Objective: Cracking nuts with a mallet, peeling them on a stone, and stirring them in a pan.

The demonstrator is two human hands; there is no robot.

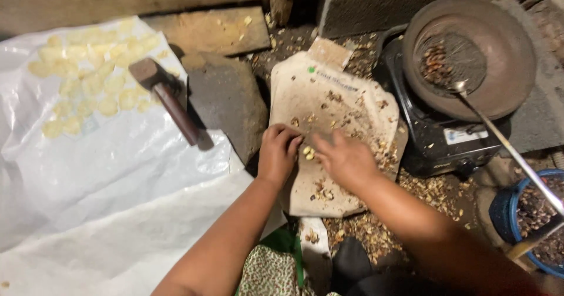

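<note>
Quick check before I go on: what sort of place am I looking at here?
Probably a rough home workspace for shelling roasted nuts, at floor level. A pan of nuts sits on a small black stove, a hammer rests by a flat stone, and both hands work over a shell-strewn board.

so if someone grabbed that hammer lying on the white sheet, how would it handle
The hammer would probably feel head-heavy: a blocky dark head on a slimmer handle. It looks stiff, and lying flat it seems unlikely to roll. The white sheet beneath looks thin and wrinkled, so it might drag along.
</note>
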